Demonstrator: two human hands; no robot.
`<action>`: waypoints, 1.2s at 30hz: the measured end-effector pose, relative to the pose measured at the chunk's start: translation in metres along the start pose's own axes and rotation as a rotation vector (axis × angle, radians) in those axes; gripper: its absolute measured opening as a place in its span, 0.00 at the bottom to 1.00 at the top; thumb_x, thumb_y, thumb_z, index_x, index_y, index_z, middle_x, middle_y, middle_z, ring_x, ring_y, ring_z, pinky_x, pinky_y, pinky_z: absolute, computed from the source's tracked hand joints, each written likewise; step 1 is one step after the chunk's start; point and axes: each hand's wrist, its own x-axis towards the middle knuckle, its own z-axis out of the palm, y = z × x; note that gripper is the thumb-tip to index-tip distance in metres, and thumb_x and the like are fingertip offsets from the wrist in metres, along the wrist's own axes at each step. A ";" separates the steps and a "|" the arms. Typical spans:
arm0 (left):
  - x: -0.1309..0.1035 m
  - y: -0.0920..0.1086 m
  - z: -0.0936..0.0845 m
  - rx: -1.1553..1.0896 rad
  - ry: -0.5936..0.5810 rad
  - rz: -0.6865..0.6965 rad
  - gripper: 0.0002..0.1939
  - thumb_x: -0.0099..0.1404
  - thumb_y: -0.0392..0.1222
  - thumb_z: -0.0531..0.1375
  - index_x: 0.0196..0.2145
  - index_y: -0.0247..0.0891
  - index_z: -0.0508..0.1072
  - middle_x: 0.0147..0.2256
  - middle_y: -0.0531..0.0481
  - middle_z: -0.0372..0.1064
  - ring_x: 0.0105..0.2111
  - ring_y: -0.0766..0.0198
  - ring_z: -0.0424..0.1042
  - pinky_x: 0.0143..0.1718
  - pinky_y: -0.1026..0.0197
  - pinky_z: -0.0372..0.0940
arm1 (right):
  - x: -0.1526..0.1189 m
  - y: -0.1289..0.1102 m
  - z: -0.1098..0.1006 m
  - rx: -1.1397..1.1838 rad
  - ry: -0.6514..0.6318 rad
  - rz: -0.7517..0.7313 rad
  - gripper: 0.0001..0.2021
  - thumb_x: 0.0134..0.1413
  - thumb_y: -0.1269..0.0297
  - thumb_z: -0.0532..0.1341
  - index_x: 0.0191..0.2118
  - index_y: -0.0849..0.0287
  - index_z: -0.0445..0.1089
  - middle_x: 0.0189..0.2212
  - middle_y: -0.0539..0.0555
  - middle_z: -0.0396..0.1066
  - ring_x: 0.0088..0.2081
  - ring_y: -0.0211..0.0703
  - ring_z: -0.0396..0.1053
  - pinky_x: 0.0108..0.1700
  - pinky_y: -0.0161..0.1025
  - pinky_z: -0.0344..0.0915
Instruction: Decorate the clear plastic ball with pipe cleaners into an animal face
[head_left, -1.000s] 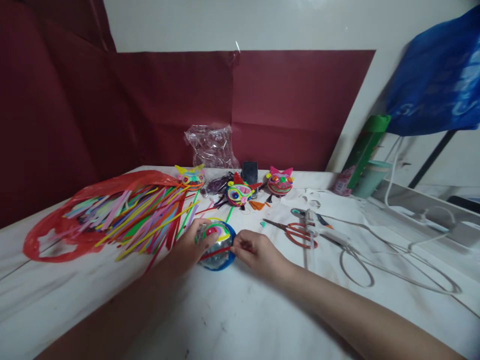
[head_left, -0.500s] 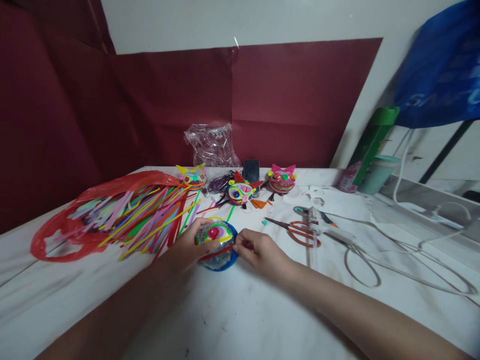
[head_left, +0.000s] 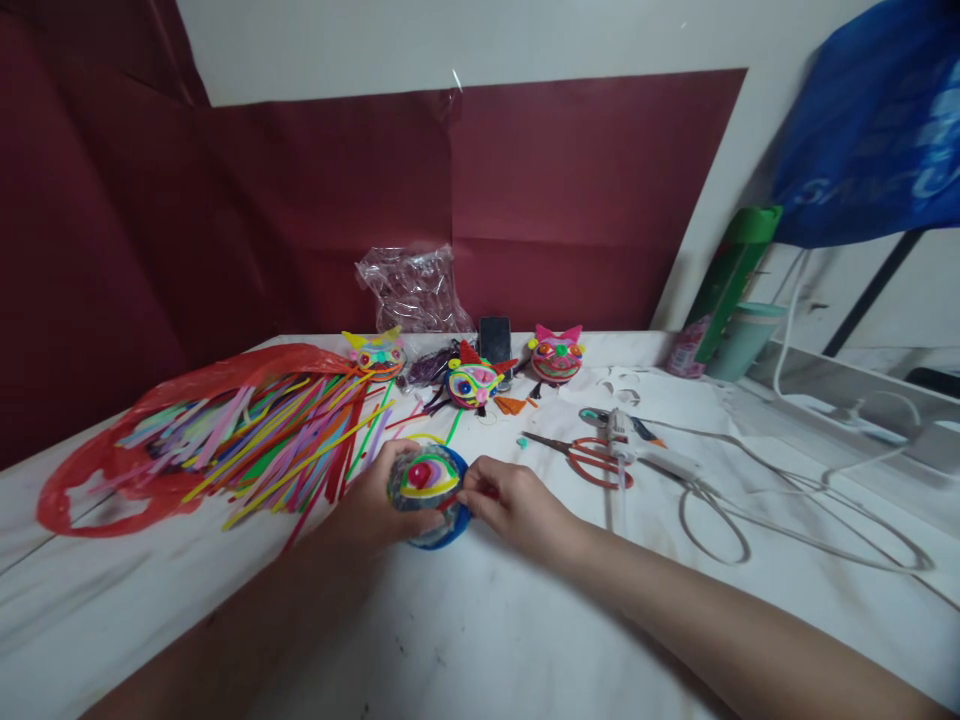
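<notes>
Counter [head_left: 465,620] reaches bottom edge below ball [head_left: 430,494] | its eye [head_left: 421,474] faces us, long axis left-right | our left hand [head_left: 375,505] grips ball; right hand [head_left: 517,500] pinches red strip [head_left: 448,503]

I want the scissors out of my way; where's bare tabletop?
Tabletop is bare between your left forearm and right forearm, and between the right forearm and white cord. It's crowded left of the round piece, with coloured strips, and behind it, with three decorated heads and a phone-like slab.
</notes>
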 end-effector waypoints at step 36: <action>-0.003 0.005 0.005 0.058 0.015 0.033 0.39 0.41 0.44 0.69 0.49 0.39 0.57 0.45 0.44 0.68 0.43 0.50 0.70 0.40 0.54 0.67 | 0.000 0.009 0.001 0.075 0.012 0.033 0.05 0.55 0.69 0.56 0.29 0.58 0.62 0.22 0.47 0.66 0.25 0.35 0.64 0.28 0.30 0.59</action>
